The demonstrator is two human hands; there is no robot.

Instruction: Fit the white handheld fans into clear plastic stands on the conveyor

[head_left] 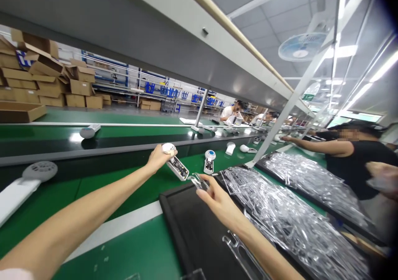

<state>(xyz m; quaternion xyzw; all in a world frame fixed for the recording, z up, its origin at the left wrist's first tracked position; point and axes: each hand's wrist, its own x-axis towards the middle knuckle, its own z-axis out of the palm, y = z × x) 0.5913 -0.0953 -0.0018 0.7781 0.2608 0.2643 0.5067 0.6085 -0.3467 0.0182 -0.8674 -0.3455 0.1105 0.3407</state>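
Observation:
My left hand (158, 158) grips the round head of a white handheld device (178, 168), whose open handle shows a circuit board and points down to the right. My right hand (214, 193) pinches a clear plastic piece (199, 181) close to the lower end of that handle. Just beyond, another white device (209, 162) with a blue disc and exposed board lies on the green surface. Below my right hand is a black tray (189, 226) with a few clear pieces (242, 255) in it.
Trays heaped with clear plastic parts (280, 213) stand at the right. A metal post (280, 122) rises behind them, under a long overhead beam (217, 52). White devices (40, 171) lie along the line. A person in black (357, 155) reaches in from the right.

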